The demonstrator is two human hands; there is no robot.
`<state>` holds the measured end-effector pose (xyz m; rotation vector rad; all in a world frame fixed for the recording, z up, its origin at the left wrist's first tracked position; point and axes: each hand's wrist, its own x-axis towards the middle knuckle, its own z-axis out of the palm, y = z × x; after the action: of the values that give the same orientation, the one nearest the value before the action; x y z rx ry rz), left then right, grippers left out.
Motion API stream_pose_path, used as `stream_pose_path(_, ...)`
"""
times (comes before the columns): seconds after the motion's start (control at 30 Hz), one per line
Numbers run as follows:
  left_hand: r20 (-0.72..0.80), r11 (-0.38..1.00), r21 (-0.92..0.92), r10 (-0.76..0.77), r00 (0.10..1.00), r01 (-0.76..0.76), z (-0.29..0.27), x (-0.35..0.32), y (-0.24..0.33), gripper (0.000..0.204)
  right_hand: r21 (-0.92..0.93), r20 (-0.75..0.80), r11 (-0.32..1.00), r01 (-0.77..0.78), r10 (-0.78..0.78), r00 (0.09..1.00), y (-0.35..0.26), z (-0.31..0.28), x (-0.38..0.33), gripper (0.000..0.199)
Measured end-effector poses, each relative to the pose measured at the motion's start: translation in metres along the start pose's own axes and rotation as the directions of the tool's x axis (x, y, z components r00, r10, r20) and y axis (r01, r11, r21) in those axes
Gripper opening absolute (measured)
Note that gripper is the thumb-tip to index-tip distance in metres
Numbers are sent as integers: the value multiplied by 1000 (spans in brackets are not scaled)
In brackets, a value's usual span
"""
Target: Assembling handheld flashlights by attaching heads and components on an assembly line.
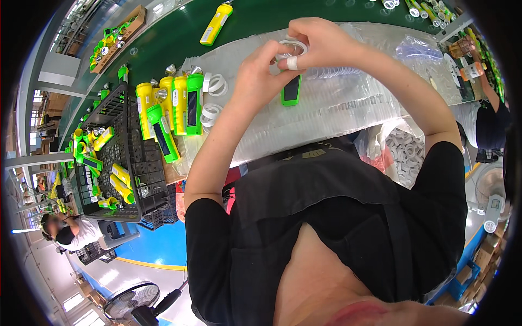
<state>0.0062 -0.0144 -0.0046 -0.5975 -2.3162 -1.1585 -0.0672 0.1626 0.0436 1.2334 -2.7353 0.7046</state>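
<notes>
My left hand (258, 76) and my right hand (321, 43) meet above the bench, fingers curled around a white ring (294, 44) with a clear round middle. Just below my fingers shows a green flashlight (291, 92) with a dark panel; its upper end is hidden, and I cannot tell whether it is held or lying there. A white band wraps one finger by the ring. To the left of my left forearm lie loose white rings (218, 85) and several green and yellow flashlights (179, 106). A row of clear discs (333, 73) lies near my right wrist.
A black crate (144, 187) with flashlights stands at the left. One yellow flashlight (216, 24) lies on the green surface beyond the bench. A bag of white rings (405, 157) hangs open at the bench's near right edge. Another person's arm (489, 87) reaches in at the far right.
</notes>
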Motion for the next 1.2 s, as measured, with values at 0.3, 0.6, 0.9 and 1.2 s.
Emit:
stream_pose_path(0.3,-56,993,-112,33,998,-39,-3,-13,-20,40,750,10,659,-63,83,996,7,99,-45,85)
stream_pose_path(0.6,136,451,-872,-155,978,193,-23,-18,20,37,955,167,243,-173,45,985,-58,115,-62,26)
stream_pose_path(0.9,15,649,-760,-36,999,35,-27,14,5,49,894,229,426,-139,-168,959,-15,67,-9,53)
stream_pose_path(1.2,-65,987,162,-8,998,19,-31,83,-129,69,24,-332,916,401,-372,867,132,68,133,47)
